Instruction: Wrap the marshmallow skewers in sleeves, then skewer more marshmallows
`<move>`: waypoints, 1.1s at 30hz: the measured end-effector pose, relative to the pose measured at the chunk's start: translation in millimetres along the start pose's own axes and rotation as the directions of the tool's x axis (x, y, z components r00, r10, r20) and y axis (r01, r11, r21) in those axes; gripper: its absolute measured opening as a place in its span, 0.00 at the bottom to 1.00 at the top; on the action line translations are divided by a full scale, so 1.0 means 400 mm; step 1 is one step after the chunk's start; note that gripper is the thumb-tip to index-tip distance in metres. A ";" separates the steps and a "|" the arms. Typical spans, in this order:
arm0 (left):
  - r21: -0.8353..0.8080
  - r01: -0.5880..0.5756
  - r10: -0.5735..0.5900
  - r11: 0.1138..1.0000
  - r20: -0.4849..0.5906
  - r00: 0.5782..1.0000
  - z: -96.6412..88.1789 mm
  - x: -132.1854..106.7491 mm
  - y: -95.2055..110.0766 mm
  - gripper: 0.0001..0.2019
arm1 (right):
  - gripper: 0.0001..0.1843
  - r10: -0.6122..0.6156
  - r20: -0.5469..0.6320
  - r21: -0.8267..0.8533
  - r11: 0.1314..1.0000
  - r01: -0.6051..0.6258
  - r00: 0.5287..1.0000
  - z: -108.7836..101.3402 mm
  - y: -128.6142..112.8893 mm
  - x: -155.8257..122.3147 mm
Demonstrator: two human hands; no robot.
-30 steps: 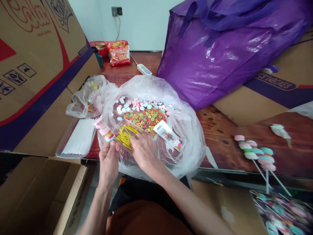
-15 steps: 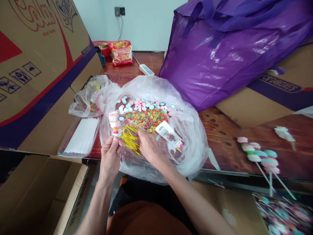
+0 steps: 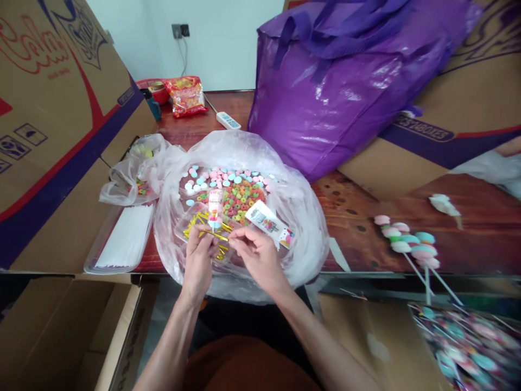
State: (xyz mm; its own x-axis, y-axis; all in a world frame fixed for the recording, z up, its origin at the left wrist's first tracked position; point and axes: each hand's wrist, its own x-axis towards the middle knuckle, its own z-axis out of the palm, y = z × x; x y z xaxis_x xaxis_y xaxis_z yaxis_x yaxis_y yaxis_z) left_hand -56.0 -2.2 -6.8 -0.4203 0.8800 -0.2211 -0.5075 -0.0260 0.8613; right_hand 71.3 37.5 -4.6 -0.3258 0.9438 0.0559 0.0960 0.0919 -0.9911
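Observation:
In my left hand [image 3: 198, 259] I grip a candy lollipop in a small printed wrapper [image 3: 215, 207], upright, by its gathered lower end. My right hand [image 3: 257, 254] pinches one end of a gold twist tie [image 3: 218, 235], which lies across the wrapper's neck and reaches my left fingers. Just beneath is a clear tray [image 3: 179, 232] of yellow-gold twist ties, partly hidden by my hands. Behind it, small ring candies [image 3: 243, 200] and pastel round candies [image 3: 220, 176] lie in a spread-open plastic bag [image 3: 171, 266]. A stack of printed wrappers [image 3: 264, 218] rests to the right.
At left stands a tray of white sticks [image 3: 124, 236] beside a large carton [image 3: 61, 163]. A purple bag [image 3: 325, 98] leans at the back. Finished-looking candy lollipops [image 3: 415, 244] lie at right, above a box of wrapped lollipops [image 3: 468, 342]. An open carton [image 3: 40, 326] sits lower left.
My right hand has come up from the tray with a twist tie and met the left hand. The wrapped lollipop has moved right, over the tray. The whole view has shifted.

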 end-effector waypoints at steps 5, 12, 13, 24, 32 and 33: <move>0.006 -0.015 0.014 1.000 0.141 0.990 0.046 -0.028 -0.033 0.08 | 0.07 -0.083 -0.124 -0.060 0.995 0.076 0.989 -0.010 0.019 -0.012; 0.059 -0.057 0.050 0.997 0.109 0.993 0.084 -0.036 -0.073 0.15 | 0.08 -0.065 -0.141 -0.089 0.995 0.053 0.988 -0.034 0.039 -0.039; 0.038 -0.022 0.017 0.999 0.111 0.994 0.089 -0.036 -0.072 0.16 | 0.08 -0.037 -0.135 -0.043 0.999 0.032 0.990 -0.034 0.043 -0.044; -0.078 0.640 -0.552 0.764 0.434 0.712 0.119 -0.051 -0.032 0.14 | 0.08 -0.162 0.016 -0.172 0.972 0.162 0.987 -0.127 0.019 -0.070; 0.204 -0.038 -0.009 0.978 0.225 0.974 0.128 -0.081 -0.094 0.13 | 0.07 -0.186 -0.108 -0.428 0.895 0.123 0.977 -0.125 0.011 -0.088; 0.211 -0.049 -0.002 0.976 0.235 0.972 0.128 -0.080 -0.090 0.13 | 0.08 -0.136 -0.109 -0.361 0.928 0.088 0.985 -0.128 0.003 -0.088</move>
State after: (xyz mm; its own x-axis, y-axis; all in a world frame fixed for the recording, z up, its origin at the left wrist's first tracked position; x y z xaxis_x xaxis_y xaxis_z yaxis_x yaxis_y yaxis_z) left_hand 14.4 -5.2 -7.3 -0.2311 0.9668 -0.1093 -0.3163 0.0316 0.9481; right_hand 130.9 20.6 -1.7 -0.2315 0.9515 0.2027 0.4003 0.2831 -0.8716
